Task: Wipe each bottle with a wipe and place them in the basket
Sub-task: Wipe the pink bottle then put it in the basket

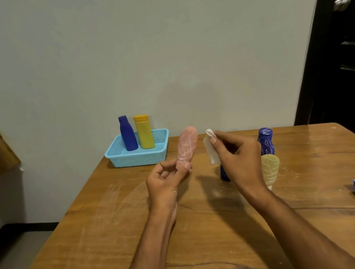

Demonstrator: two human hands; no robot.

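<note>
Two bottles (136, 133) stand in the blue basket (139, 157) by the wall. Over the table (109, 239), the left hand (164, 183) grips a pink bottle (187, 148) by its cap end; the right hand (238, 159) pinches a white wipe (210, 150) just beside it.

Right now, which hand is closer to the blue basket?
Left. The left hand holds the pink bottle just in front of the basket, near its front right corner. The right hand, pinching the wipe, is farther off to the right.
</note>
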